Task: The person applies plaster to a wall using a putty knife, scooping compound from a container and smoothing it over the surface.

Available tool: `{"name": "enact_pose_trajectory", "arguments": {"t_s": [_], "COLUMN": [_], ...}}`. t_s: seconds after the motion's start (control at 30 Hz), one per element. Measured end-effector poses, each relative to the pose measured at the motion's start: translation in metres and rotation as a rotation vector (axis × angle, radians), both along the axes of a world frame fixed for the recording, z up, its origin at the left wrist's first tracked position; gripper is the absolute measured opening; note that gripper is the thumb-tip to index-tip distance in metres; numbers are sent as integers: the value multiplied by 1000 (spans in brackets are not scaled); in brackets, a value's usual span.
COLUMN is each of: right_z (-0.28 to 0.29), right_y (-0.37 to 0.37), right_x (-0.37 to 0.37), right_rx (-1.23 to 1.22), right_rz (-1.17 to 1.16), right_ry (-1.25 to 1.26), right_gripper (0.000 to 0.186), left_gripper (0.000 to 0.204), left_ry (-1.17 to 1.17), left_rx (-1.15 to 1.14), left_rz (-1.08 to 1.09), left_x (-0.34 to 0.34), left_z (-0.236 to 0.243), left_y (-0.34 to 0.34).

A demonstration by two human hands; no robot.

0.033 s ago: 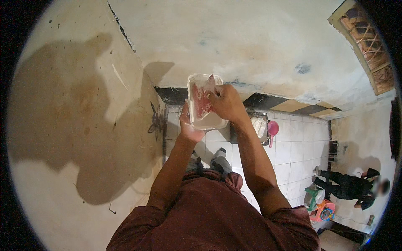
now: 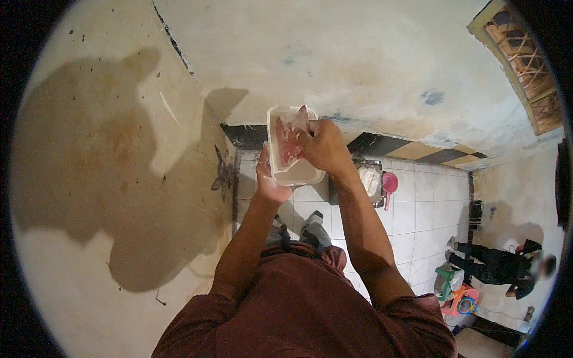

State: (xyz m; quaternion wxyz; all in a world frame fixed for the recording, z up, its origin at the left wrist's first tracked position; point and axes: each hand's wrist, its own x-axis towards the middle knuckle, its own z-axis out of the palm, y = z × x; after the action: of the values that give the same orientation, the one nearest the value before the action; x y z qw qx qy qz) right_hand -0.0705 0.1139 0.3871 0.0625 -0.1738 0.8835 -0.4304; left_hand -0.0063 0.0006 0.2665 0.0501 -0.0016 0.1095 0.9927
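Note:
In front of my chest, a white rectangular plastic tub (image 2: 272, 132), its inside smeared with pale paste, rests in my left hand (image 2: 273, 185). The palm supports its lower left side, and some fingers are hidden beneath it. My right hand (image 2: 325, 148) is closed on the edge of a flat reddish putty spreader (image 2: 289, 143), coated in patches with the same paste. The spreader's blade lies inside the tub. A pool of whitish paste (image 2: 298, 173) shows at the tub's near end.
Patchy walls stand close ahead (image 2: 358, 65) and on the left (image 2: 77, 179). On the tiled floor are a dark-edged stand with a white bundle (image 2: 370, 180) and a pink dipper (image 2: 389, 181). At far right, another person (image 2: 498, 262) is near green and orange items (image 2: 459, 298).

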Motion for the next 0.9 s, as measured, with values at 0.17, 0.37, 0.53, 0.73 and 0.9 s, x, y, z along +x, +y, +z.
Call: {"name": "enact_pose_trajectory", "arguments": {"t_s": [0.17,0.37,0.53,0.73,0.9], "right_z": [-11,-8,-30,-27,-34], "right_y": [2,3,0,21,15], "right_x": [0,-5,-2,-11,-8], "right_rx": [51,51,41,-37,-119], "right_rz": [44,29,0,34,42], "right_ry": [13,-35,73,-64,-89], "right_gripper": [33,31,28,31,31], "left_gripper": [60,58,60,76,71], "left_ry": [40,-8,-62,-53,8], "left_rx": [-44,40,63,8,15], "left_rz": [50,18,26,-29,-8], "left_x": [-1,2,1,3,1], "left_z": [2,2,3,-7,10], "left_y": [0,-3,1,-11,-4]}}
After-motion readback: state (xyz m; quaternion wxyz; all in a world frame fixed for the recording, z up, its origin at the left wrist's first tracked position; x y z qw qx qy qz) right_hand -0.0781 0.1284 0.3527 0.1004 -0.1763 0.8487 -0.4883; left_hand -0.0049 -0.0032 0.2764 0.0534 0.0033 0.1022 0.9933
